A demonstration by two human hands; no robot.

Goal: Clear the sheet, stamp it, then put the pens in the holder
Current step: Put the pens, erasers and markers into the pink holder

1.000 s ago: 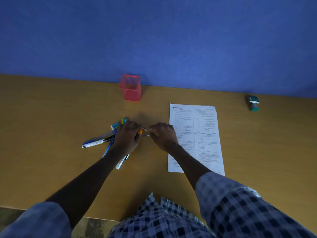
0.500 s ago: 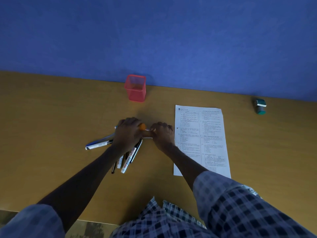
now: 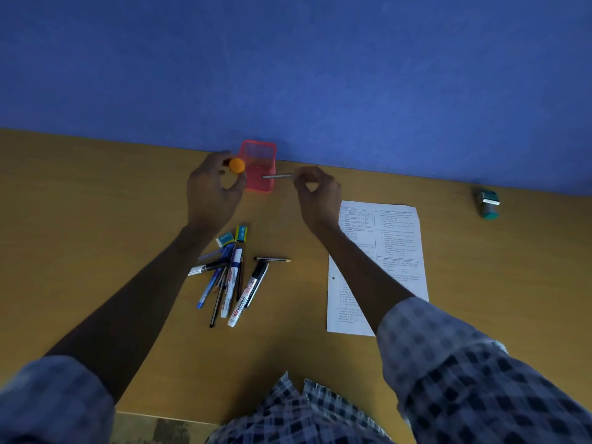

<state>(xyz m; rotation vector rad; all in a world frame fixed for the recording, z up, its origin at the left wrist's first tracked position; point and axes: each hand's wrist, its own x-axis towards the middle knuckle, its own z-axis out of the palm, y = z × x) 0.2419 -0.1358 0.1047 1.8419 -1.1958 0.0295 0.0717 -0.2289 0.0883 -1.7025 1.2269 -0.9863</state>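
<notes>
A red mesh pen holder (image 3: 260,166) stands against the blue wall. My left hand (image 3: 213,190) is raised just left of it, pinching a small round orange object (image 3: 237,165). My right hand (image 3: 317,195) is raised to the holder's right and pinches a thin grey pen (image 3: 278,176) held level, its tip in front of the holder. A pile of pens and markers (image 3: 230,283) lies on the desk between my forearms, with a pencil (image 3: 273,259) beside it. The printed sheet (image 3: 384,261) lies to the right, partly under my right forearm. A green stamp (image 3: 488,203) stands far right.
Two small erasers (image 3: 234,236) lie at the top of the pen pile. The wooden desk (image 3: 96,219) ends at the blue wall behind and at its front edge near my checked shirt (image 3: 288,411).
Both hands have lifted off the pen pile and moved up to the red holder, the left carrying the orange object, the right the thin pen. The pile now lies uncovered.
</notes>
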